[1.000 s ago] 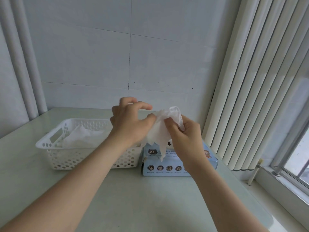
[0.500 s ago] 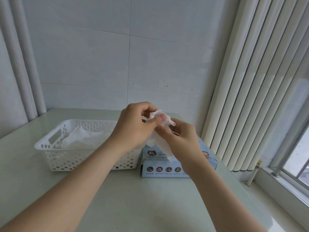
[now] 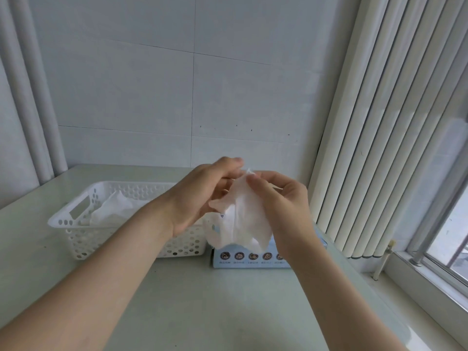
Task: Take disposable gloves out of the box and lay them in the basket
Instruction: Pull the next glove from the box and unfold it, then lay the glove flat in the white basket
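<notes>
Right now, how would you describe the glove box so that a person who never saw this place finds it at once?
Look at the pale table beside the vertical blinds. A white perforated basket stands on it, and the box sits next to the basket on the blinds' side. It alone is light blue, a low carton with round dark icons along its front.

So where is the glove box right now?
In the head view the light blue glove box sits on the table just right of the white basket, partly hidden behind the held glove.
</notes>
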The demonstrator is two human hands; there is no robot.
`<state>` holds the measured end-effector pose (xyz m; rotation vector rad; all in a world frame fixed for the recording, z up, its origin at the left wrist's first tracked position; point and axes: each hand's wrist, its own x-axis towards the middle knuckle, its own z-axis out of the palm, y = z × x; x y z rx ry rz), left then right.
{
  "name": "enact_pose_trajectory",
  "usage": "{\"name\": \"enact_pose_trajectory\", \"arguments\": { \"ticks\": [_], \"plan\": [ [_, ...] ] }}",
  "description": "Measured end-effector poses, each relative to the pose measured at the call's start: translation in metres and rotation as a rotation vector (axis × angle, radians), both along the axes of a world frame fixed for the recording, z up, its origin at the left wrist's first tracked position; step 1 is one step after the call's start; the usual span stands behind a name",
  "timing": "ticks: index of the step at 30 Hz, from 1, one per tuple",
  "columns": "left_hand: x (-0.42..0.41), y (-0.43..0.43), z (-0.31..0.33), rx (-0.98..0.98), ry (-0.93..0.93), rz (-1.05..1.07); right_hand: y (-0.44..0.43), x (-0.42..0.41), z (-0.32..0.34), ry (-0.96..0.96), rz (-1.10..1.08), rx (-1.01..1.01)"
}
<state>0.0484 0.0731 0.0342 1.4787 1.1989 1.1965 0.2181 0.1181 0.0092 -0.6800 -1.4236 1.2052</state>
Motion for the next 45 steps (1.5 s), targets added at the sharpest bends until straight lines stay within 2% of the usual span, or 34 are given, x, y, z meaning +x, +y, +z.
{"name": "enact_pose_trajectory", "arguments": {
  "ticks": [2,7,12,14,16,19,21,23,26,31,37,45],
  "plan": [
    [0.002,-0.002,-0.002,0.039,0.067,0.01,-0.003,-0.001,0.0,-0.04,0.012,0.009],
    [0.001,0.001,-0.005,0.081,0.098,0.126,-0.001,0.001,0.0,-0.041,0.069,-0.017],
    [-0.009,0.002,0.0,0.298,0.236,0.395,0.006,0.006,-0.002,-0.308,0.119,-0.025],
    [-0.018,0.004,0.0,0.377,0.304,0.468,0.008,0.004,-0.005,-0.348,0.109,-0.018],
    [-0.028,0.006,0.0,0.428,0.357,0.515,0.009,0.0,-0.005,-0.28,0.091,-0.025],
    [-0.036,0.008,0.0,0.471,0.382,0.574,0.01,-0.007,-0.008,-0.055,0.098,-0.088],
    [-0.037,0.008,0.001,0.489,0.385,0.619,0.009,-0.012,-0.012,-0.028,0.075,-0.116],
    [-0.04,0.009,0.001,0.491,0.38,0.681,0.007,-0.018,-0.014,-0.078,0.02,-0.099],
    [-0.049,0.008,0.002,0.461,0.407,0.754,0.008,-0.028,-0.011,-0.199,-0.06,-0.047],
    [-0.08,0.005,0.0,0.406,0.539,0.878,0.036,-0.047,-0.002,-0.613,-0.223,0.173],
    [-0.119,0.003,-0.014,0.166,0.638,0.981,0.051,-0.091,0.009,-0.821,-0.364,0.407],
    [-0.158,-0.004,-0.037,-0.161,0.803,1.168,0.053,-0.159,0.001,-1.095,-0.307,0.537]
  ]
}}
